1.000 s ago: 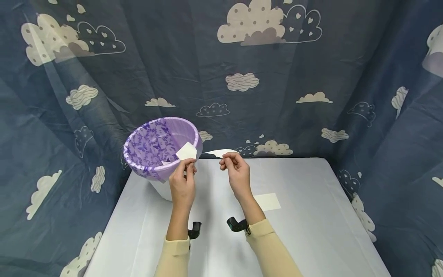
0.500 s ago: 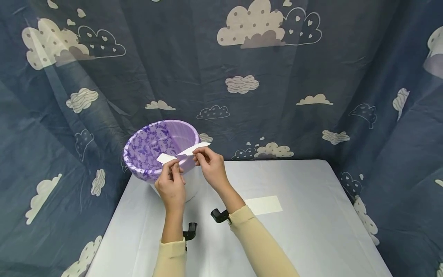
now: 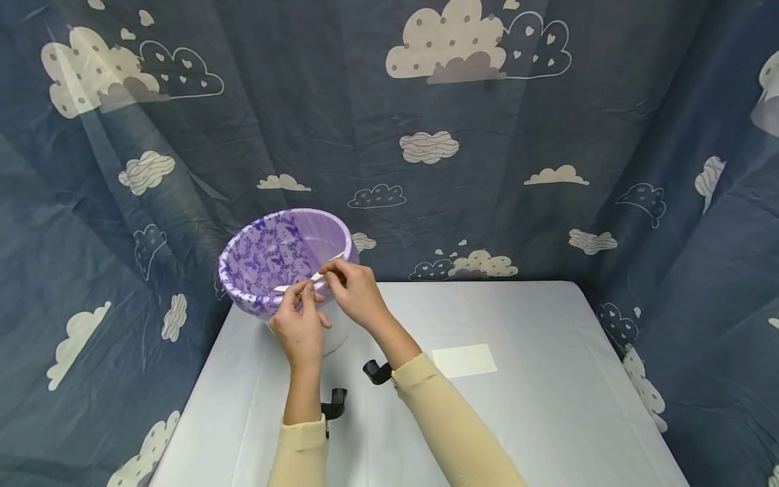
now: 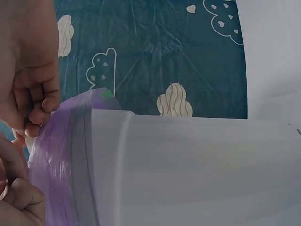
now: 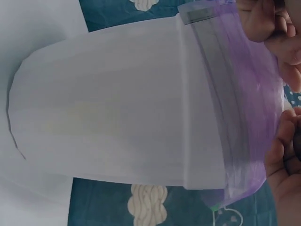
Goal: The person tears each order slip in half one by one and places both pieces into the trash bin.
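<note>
In the head view, my left hand [image 3: 299, 331] pinches a white scrap of paper [image 3: 281, 289] over the near rim of a bin. Beside it, my right hand [image 3: 358, 292] pinches a white paper strip [image 3: 316, 276], seen nearly edge-on. Whether the two papers are joined is hidden by the fingers. The bin [image 4: 197, 165] is white and stands upright on the table. A purple butterfly-patterned bag [image 3: 258, 250] lines it and folds over its rim. Both wrist views show fingers close to the bag's outer edge, with the paper mostly hidden.
A flat white rectangular sheet of paper [image 3: 465, 360] lies on the white table [image 3: 548, 379], right of my forearms. Dark blue cloud-print fabric [image 3: 341, 101] surrounds the table at the back and sides. Each wrist wears a black camera mount [image 3: 334, 404].
My right hand has moved left with its paper strip until it meets my left hand at the bin's rim. My left hand has shifted slightly left and down. Both papers now appear much narrower.
</note>
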### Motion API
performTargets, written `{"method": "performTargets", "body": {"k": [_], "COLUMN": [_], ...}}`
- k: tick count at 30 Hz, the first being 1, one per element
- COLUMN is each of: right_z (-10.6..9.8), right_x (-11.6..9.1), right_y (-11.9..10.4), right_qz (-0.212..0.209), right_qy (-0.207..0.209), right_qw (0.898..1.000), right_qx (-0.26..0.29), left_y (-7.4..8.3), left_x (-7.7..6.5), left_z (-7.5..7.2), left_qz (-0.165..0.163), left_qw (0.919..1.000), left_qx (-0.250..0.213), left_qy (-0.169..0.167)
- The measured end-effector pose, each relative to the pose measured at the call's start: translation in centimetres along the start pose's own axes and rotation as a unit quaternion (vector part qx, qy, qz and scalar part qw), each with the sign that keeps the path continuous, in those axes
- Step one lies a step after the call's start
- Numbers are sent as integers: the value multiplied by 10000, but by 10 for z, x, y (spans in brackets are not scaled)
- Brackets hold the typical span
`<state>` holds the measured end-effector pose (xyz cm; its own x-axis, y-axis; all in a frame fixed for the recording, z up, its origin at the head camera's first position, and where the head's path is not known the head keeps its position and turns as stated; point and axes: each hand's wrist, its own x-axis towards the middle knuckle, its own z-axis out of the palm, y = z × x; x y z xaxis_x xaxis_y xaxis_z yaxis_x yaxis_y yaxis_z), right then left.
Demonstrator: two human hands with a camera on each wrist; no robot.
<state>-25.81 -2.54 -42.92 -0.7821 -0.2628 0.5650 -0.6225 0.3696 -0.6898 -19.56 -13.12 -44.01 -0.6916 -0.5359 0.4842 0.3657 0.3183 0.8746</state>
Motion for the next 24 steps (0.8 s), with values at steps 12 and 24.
{"method": "performTargets", "body": {"k": [12, 24], "right_z": [0, -1], "right_x": [3, -2], "right_y": [-8, -6], "right_qz": [-224, -161], "right_qy": [-228, -180], "right_qw": [9973, 9989], "right_qx": [-660, -406], "left_y": [-4, -5], "left_x": [1, 0], "left_z": [-3, -4], "left_qz": [44, 184], "left_qw": [9996, 9991], "left_qx": [-201, -246], "left_qy": [-204, -288]}}
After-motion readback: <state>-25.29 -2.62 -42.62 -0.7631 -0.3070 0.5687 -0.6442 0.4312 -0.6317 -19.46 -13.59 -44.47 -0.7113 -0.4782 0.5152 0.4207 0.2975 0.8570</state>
